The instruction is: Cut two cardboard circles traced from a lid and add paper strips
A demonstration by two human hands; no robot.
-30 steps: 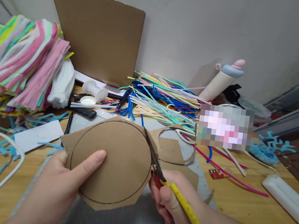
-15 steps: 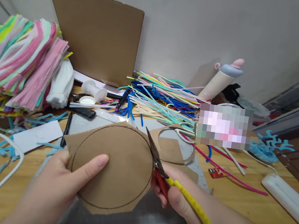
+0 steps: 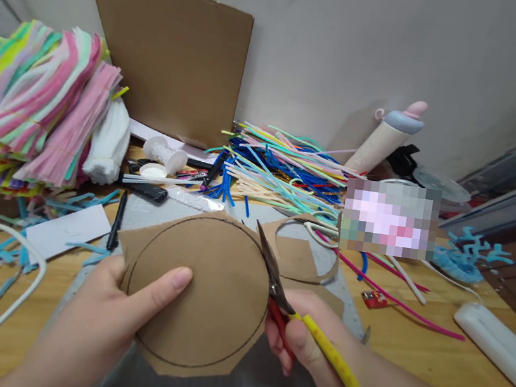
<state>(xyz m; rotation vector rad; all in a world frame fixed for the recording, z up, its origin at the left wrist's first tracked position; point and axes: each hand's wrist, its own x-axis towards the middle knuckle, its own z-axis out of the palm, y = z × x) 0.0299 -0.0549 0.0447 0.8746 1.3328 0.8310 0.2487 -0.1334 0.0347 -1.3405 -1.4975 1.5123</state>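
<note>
My left hand grips a brown piece of cardboard by its left side, thumb on top and fingers hidden beneath. A dark circle is drawn on the cardboard, and its outer edge is cut in rough angles. In my right hand is a pair of scissors with dark blades, a yellow upper handle and a red lower one. The blades straddle the cardboard's right edge along the drawn line, one blade above and the other mostly hidden below.
Behind lies a cardboard offcut with a round opening. Colourful pipe cleaners pile against the wall, with more bundles at left. A large cardboard sheet leans behind. A white cable curves at left; a white power strip lies right.
The whole view has shifted slightly. Both hands, the cardboard and the scissors keep nearly the same places relative to each other, with the blades still at the right edge.
</note>
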